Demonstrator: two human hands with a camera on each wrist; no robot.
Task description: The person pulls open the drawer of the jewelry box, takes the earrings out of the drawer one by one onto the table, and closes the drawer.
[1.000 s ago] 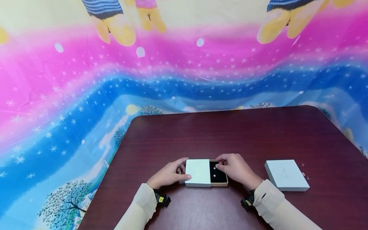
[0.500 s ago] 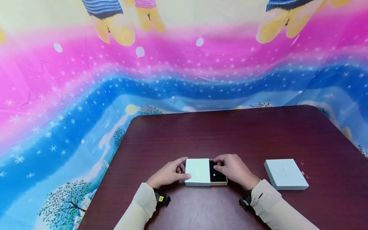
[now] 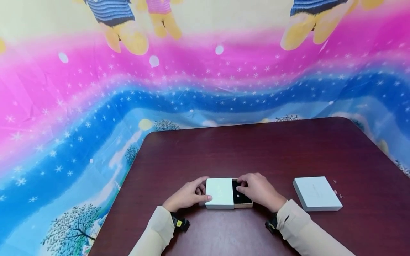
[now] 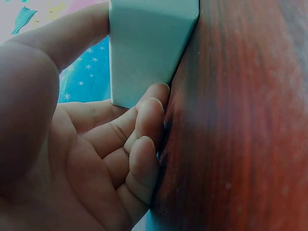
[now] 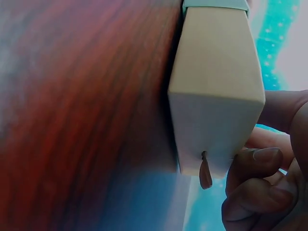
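My left hand [image 3: 187, 193] grips the white sleeve [image 3: 219, 192] of a flat jewellery box by its left end, thumb at the near side and forefinger at the far corner. From the sleeve's right side the box's drawer [image 3: 243, 205] sticks out partway, with a black lining. A small pearl-like stud [image 3: 238, 196] sits in it. My right hand [image 3: 261, 190] is over the drawer, thumb and forefinger at the far part of the lining; what the tips hold is hidden. In the right wrist view a short ribbon loop [image 5: 205, 172] hangs from the drawer's end, and the other fingers are curled beside it.
Another white box [image 3: 317, 193] lies to the right on the dark red-brown table [image 3: 256, 149]. Tiny light bits [image 3: 340, 196] lie beside its right edge, too small to identify. A patterned cloth [image 3: 192, 85] hangs behind the table.
My right hand has shifted slightly left over the drawer. Of two studs visible a second ago, the farther is now covered by the hand. The left hand keeps its grip.
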